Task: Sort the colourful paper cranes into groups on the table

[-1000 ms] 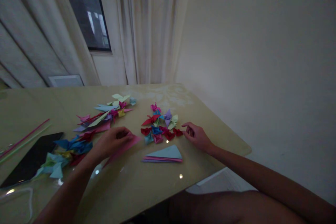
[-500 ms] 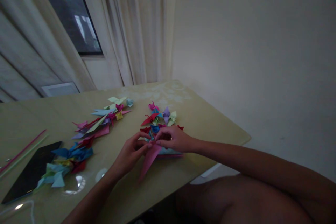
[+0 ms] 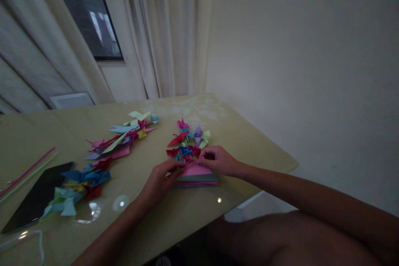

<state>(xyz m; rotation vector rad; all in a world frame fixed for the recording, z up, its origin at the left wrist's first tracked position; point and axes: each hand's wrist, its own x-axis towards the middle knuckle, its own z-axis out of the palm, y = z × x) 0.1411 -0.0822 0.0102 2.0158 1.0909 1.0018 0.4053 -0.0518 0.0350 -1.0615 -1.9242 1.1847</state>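
Note:
Fingers of both hands pinch a piece of folded pink paper [image 3: 195,169] just above a stack of coloured paper [image 3: 199,183] at the table's near right side. My left hand [image 3: 162,176] is closed on the pink paper's left part, with thumb and forefinger together. My right hand [image 3: 218,160] has its fingertips pressed on the upper right part; its other fingers are curled. The fold between the fingertips is too small to make out. Just beyond the hands lies a cluster of folded paper cranes [image 3: 183,138] in red, blue, purple, pale green and magenta, partly hidden by my right hand.
More folded paper pieces [image 3: 124,139] spread in a band on the left, down to blue and red ones [image 3: 93,176]. A black flat tablet-like object [image 3: 34,199] lies partly under them. Thin pink and green sticks [image 3: 29,170] lie beside it. A wall [image 3: 296,70] borders the table [image 3: 243,141].
The pink paper, which hung as a long point toward the lower left, has turned and now lies across the stack's top. My right hand has shifted slightly right, away from my left.

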